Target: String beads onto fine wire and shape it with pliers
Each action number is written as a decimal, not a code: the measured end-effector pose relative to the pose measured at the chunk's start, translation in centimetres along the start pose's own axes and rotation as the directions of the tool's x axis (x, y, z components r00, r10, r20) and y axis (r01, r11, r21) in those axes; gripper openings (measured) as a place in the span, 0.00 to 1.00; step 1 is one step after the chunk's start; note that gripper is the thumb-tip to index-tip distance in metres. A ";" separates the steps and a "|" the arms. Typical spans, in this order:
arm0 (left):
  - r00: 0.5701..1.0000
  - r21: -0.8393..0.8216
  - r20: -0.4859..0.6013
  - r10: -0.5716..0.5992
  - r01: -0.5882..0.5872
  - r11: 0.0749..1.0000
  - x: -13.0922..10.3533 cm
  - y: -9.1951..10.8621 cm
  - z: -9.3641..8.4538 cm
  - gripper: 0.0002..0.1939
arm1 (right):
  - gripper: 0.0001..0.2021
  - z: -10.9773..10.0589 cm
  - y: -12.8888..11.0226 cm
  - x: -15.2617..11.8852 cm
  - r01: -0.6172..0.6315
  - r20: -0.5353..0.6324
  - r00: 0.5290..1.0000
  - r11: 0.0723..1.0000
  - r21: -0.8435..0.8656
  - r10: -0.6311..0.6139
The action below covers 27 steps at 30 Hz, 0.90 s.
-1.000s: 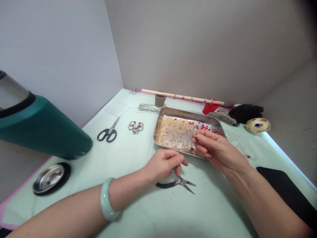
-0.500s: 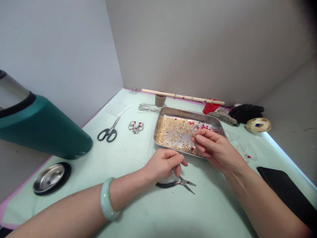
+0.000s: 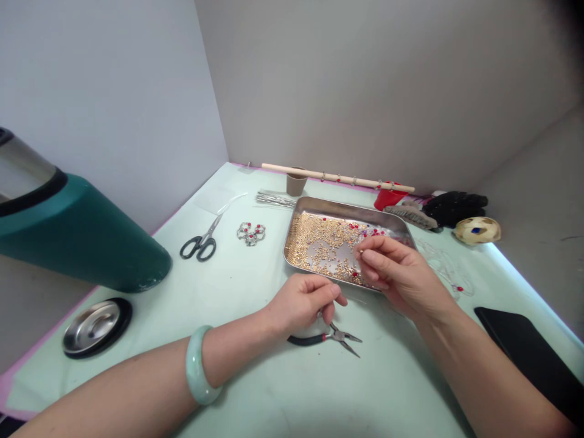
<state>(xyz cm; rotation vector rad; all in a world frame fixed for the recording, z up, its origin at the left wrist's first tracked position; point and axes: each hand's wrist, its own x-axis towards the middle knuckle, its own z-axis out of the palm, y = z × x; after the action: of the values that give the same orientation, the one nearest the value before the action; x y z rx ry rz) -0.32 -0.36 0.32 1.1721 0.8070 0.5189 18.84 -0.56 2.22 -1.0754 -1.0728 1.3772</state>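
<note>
My left hand point(image 3: 308, 301), below a green bangle's arm, is closed in a pinch at the front edge of a metal tray point(image 3: 286, 243); a thin wire and a small piece show at its fingers. Gold beads point(image 3: 303, 240) cover much of the tray, with red and clear beads at its right. My right hand point(image 3: 392, 267) pinches a tiny bead over the tray's right front corner. Under my left hand lie pliers point(image 3: 337, 336) with black handles and open jaws.
Black scissors point(image 3: 201, 243) and a wire piece with red beads point(image 3: 250, 233) lie left of the tray. A green bottle point(image 3: 91, 231) and round lid point(image 3: 93, 328) stand farther left. Behind are a wooden stick point(image 3: 314, 174), brown cup point(image 3: 296, 185) and red cup point(image 3: 387, 198); a black phone-like object point(image 3: 520, 340) lies right.
</note>
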 end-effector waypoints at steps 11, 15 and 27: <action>0.994 0.070 0.032 0.104 -0.106 0.992 0.2 -0.3 0.0 0.12 | 0.06 -0.1 -0.4 -0.5 0.029 0.078 0.997 0.998 -0.048 -0.025; 0.994 0.082 0.030 0.104 -0.106 0.991 0.2 -0.2 -0.1 0.12 | 0.03 0.2 -0.3 -0.7 0.074 0.074 0.995 0.990 -0.120 -0.066; 0.994 0.059 0.058 0.091 -0.094 0.994 0.0 -0.1 -0.1 0.14 | 0.04 0.6 -0.5 -1.0 0.167 0.034 0.986 0.949 -0.268 -0.164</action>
<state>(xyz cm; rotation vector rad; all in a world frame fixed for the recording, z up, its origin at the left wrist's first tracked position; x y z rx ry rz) -0.35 -0.33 0.18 1.2806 0.7283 0.5389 18.37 -1.53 2.85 -1.1443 -1.3565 1.1257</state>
